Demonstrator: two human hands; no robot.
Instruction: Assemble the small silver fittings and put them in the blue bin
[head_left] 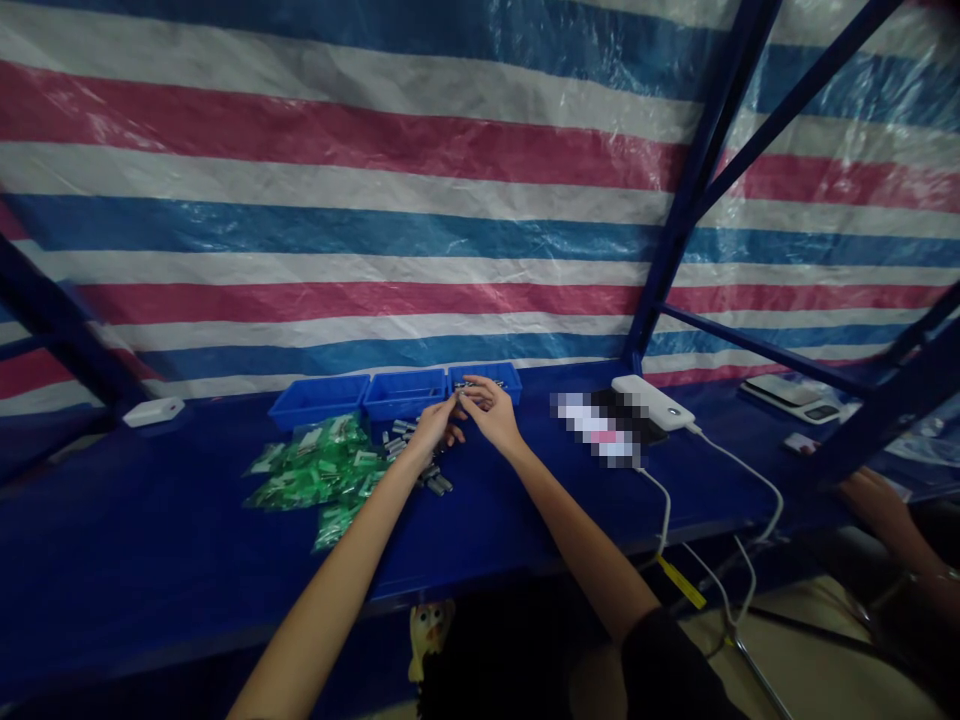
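My left hand [433, 424] and my right hand [489, 408] meet fingertip to fingertip above the blue table [480, 510]. Between them is a small shiny piece, too small to identify; the fingers of both are closed around it. Just behind stand three blue trays [319, 398], [403, 392], [510, 378] in a row, small metal parts showing in the right one. Short grey metal cylinders [437, 485] lie loose below and beside my left hand, partly hidden by it. Green plastic packets [311, 470] are heaped left of the cylinders.
A white power bank [652, 402] with cables and a blurred-out phone [600, 425] lie to the right. Beyond the blue frame post [675, 230] are a scale [791, 398] and another person's hand [874, 495]. A white box [154, 411] sits far left.
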